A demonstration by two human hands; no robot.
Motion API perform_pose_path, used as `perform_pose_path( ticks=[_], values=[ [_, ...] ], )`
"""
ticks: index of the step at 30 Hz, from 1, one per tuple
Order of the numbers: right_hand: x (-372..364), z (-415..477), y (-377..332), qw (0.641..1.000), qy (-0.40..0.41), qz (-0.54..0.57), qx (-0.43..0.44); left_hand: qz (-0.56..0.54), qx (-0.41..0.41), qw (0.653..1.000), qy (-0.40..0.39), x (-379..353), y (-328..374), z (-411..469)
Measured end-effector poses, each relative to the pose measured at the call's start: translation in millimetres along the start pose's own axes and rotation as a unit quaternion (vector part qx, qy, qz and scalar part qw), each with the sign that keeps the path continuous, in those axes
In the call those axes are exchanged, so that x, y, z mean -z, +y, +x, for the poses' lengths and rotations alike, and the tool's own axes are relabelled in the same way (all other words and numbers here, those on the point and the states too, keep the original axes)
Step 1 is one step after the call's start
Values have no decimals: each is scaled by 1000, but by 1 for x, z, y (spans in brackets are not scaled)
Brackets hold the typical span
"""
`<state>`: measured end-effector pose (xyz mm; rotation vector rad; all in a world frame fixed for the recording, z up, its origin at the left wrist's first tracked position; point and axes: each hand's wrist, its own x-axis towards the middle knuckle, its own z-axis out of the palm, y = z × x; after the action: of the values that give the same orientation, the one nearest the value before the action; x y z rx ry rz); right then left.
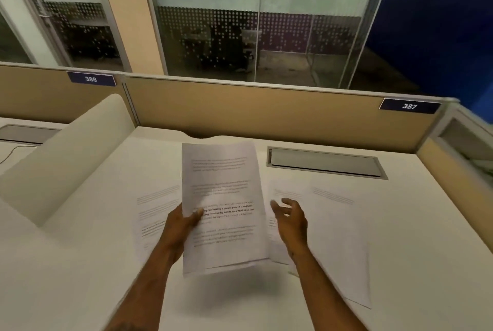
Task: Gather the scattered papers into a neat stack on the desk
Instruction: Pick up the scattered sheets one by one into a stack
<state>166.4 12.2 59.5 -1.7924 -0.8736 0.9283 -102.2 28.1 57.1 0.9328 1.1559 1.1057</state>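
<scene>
Two loose sheets [333, 224] flat on desk [80, 264] toward right edge, just under my right hand [290, 217], fingers spread, empty. Left hand [178, 226] pinches lifted sheaf [224, 208], long axis toward far edge. Right hand nearer.

held sheets [224, 205] above desk [80, 264] | loose sheets: left [157, 213], right [333, 237]
</scene>
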Motion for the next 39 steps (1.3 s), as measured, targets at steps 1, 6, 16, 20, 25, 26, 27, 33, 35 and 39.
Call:
perform_pose_path(
  ticks=[1,6,16,20,25,26,27,33,35,39],
  values=[
    [18,3,20,995,68,-66,-27,2,2,1000,-1,-2,-2,0],
    [105,-10,124,900,184,-316,-236,2,1,1000,6,-4,-11,3],
    [131,-6,140,915,243,-90,-310,12,10,1000,10,10,-6,3],
    [146,-3,90,913,394,13,-106,21,2,1000,9,13,1,3],
    [146,12,22,870,431,-133,201,27,-7,1000,12,12,7,7],
    [137,14,18,867,403,-177,234,27,-8,1000,13,10,8,7],
    [126,17,17,864,372,-219,258,27,-9,999,14,9,9,7],
    [71,42,62,876,161,-411,192,38,-9,999,15,3,7,8],
    [62,52,84,876,94,-446,156,39,-7,999,17,3,5,10],
    [55,59,108,909,-51,-408,62,36,-1,999,11,0,0,13]
  ],
)
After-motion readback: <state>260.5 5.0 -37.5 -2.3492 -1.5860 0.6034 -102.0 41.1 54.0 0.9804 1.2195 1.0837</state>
